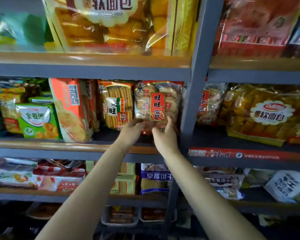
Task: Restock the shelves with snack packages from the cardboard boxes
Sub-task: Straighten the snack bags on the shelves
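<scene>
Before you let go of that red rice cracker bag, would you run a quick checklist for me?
1. Both hands on the rice cracker bag: left hand and right hand hold its bottom edge: ok.
2. Bag upright, label facing out: ok.
3. Bag clear of the grey upright post: ok.
4. Neighbouring senbei pack standing: ok.
5. Bag bottom resting on the shelf: cannot tell, hands hide it.

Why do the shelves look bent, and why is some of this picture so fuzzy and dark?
In the head view the wide lens bows the shelf rail; the green packs at upper left are smeared by blur, while the red-label rice cracker bag, held by the left hand and right hand, reads sharp; the clear bread bag shows glare; the bottom shelf sits in deep shadow.
</scene>
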Available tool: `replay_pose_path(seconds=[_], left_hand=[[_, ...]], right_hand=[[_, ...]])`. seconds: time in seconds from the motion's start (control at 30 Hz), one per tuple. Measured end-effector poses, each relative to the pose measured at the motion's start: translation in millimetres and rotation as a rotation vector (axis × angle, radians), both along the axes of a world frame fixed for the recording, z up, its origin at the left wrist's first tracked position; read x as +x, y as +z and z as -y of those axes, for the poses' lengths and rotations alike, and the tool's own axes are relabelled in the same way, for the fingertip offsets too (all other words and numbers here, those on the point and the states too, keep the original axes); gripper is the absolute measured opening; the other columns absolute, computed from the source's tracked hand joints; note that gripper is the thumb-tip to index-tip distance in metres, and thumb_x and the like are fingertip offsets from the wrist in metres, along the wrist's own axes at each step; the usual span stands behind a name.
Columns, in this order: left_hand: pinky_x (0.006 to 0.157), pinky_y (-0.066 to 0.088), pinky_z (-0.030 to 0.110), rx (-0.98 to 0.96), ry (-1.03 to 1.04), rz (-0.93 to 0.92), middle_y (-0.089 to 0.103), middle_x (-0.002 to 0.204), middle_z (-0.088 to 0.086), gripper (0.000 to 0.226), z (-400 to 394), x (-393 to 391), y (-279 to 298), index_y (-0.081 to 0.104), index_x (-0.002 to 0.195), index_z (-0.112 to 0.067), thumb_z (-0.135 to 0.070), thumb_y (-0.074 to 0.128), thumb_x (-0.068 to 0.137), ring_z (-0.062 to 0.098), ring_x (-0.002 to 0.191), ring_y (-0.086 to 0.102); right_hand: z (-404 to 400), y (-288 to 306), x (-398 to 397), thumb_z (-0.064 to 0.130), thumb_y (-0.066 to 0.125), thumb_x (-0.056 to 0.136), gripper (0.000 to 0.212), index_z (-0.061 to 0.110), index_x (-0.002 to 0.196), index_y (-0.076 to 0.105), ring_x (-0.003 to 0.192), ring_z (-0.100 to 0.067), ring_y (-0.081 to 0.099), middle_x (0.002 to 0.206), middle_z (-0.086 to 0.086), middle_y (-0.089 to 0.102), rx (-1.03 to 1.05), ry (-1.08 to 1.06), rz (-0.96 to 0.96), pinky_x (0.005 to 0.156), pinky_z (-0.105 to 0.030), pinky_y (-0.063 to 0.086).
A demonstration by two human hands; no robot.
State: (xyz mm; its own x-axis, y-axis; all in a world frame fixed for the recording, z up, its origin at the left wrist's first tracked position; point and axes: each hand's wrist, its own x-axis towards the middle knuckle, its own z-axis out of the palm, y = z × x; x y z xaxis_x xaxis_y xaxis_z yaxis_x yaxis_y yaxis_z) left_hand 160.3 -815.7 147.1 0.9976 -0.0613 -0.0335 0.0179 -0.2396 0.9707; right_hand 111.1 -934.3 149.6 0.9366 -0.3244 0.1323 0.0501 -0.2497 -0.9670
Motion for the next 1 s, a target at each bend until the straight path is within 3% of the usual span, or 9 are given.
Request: replay_pose_path(seconds=[0.1, 0.17, 0.33, 0.43, 0.63, 0.77, 0.83, 0.93, 1.0], left_hand=[[0.108, 0.042, 0.036, -0.014, -0.075, -0.023, 0.059, 0.131, -0.003, 0.049, 4, 4, 10, 0.059, 0.131, -0.021, -0.044, 0.067, 0.088, 0.020, 0.125, 0.053], [0.096, 0.035, 0.026, -0.011, -0.088, -0.044, 0.053, 0.130, -0.002, 0.049, 6, 10, 12, 0.050, 0.143, -0.015, -0.035, 0.060, 0.098, 0.019, 0.123, 0.049], [0.100, 0.040, 0.032, -0.105, -0.057, -0.080, 0.054, 0.144, 0.010, 0.053, 12, 22, 11, 0.043, 0.147, -0.011, -0.028, 0.057, 0.099, 0.027, 0.129, 0.051], [0.096, 0.037, 0.030, -0.124, -0.059, -0.073, 0.053, 0.144, 0.010, 0.055, 11, 26, 10, 0.039, 0.148, -0.009, -0.026, 0.056, 0.099, 0.028, 0.129, 0.050], [0.094, 0.032, 0.027, -0.080, -0.130, -0.045, 0.055, 0.137, 0.004, 0.049, 3, 20, 9, 0.043, 0.148, -0.014, -0.024, 0.051, 0.101, 0.018, 0.114, 0.046], [0.088, 0.035, 0.026, 0.068, -0.146, 0.094, 0.056, 0.125, -0.001, 0.046, -17, 14, 1, 0.048, 0.144, -0.013, -0.029, 0.056, 0.101, 0.017, 0.115, 0.052], [0.086, 0.040, 0.029, 0.175, -0.034, 0.217, 0.057, 0.131, 0.005, 0.040, -37, 16, -6, 0.054, 0.139, -0.016, -0.026, 0.055, 0.100, 0.024, 0.116, 0.057], [0.088, 0.044, 0.036, 0.333, 0.146, 0.357, 0.046, 0.137, 0.014, 0.044, -66, 23, -17, 0.054, 0.142, -0.020, -0.020, 0.055, 0.097, 0.039, 0.116, 0.054], [0.095, 0.045, 0.046, 0.443, 0.172, 0.391, 0.040, 0.141, 0.018, 0.052, -75, 25, -20, 0.049, 0.147, -0.024, -0.022, 0.058, 0.096, 0.046, 0.123, 0.047]], right_hand=[[-7, 4, 15, 0.020, 0.056, 0.098, 0.072, 0.020, 0.159, 0.017, 0.137, -0.025, 0.043, 0.153, -0.004, 0.042, 0.053, -0.033, -0.056, 0.095, -0.027, 0.035], [-11, 8, 25, 0.018, 0.055, 0.098, 0.071, 0.020, 0.158, 0.018, 0.138, -0.025, 0.040, 0.155, -0.005, 0.037, 0.071, -0.075, -0.072, 0.094, -0.026, 0.032], [-16, 13, 48, 0.013, 0.057, 0.095, 0.067, 0.018, 0.154, 0.025, 0.133, -0.027, 0.041, 0.149, -0.013, 0.035, 0.063, -0.189, -0.088, 0.087, -0.021, 0.032], [-14, 10, 56, 0.017, 0.059, 0.090, 0.066, 0.020, 0.151, 0.032, 0.132, -0.034, 0.043, 0.147, -0.017, 0.034, 0.061, -0.230, -0.113, 0.098, -0.030, 0.042], [-7, -1, 52, 0.018, 0.052, 0.093, 0.063, 0.030, 0.153, 0.034, 0.128, -0.027, 0.050, 0.151, -0.007, 0.043, 0.032, -0.176, -0.097, 0.098, -0.035, 0.046], [-9, 2, 34, 0.016, 0.050, 0.098, 0.061, 0.027, 0.154, 0.030, 0.103, -0.018, 0.054, 0.143, -0.002, 0.043, -0.094, -0.162, -0.099, 0.068, -0.024, 0.042], [-14, 2, 24, 0.014, 0.051, 0.098, 0.054, 0.024, 0.149, 0.037, 0.093, -0.014, 0.052, 0.138, -0.003, 0.042, -0.213, -0.180, -0.024, 0.068, -0.023, 0.039], [-32, 3, 29, 0.013, 0.049, 0.098, 0.046, 0.023, 0.143, 0.046, 0.071, -0.009, 0.053, 0.122, -0.006, 0.060, -0.290, -0.070, 0.050, 0.058, -0.022, 0.038], [-47, 6, 39, 0.013, 0.049, 0.098, 0.053, 0.027, 0.148, 0.040, 0.077, -0.005, 0.053, 0.131, 0.002, 0.056, -0.293, 0.044, 0.032, 0.062, -0.016, 0.042]])
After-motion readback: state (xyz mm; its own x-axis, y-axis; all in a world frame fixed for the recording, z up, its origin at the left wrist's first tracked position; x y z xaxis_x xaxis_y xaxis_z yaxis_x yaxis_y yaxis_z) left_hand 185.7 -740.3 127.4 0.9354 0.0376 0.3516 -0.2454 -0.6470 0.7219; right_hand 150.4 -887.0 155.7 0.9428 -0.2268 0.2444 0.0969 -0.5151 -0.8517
